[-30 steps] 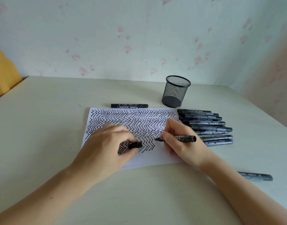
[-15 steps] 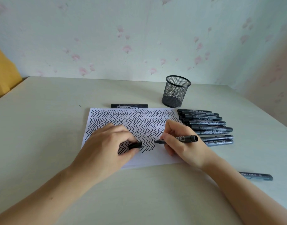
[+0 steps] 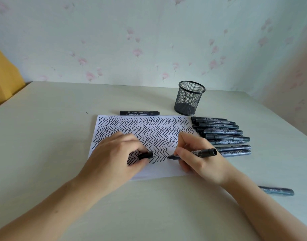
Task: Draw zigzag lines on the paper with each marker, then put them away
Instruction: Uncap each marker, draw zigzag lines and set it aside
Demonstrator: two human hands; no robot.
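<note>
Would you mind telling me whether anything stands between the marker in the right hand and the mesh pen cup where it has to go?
Nothing visible blocks it. The black wire-mesh pen cup stands upright and open-topped beyond the white paper; the row of dark markers lies right of that path. The black marker in the right hand is uncapped; the left hand holds its cap.

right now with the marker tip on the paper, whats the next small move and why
Probably carry the zigzag on rightward: the right hand holds the uncapped marker with its tip at the end of the lowest row, blank paper lies beside it, and the left hand pinches the cap while resting on the sheet.
</note>
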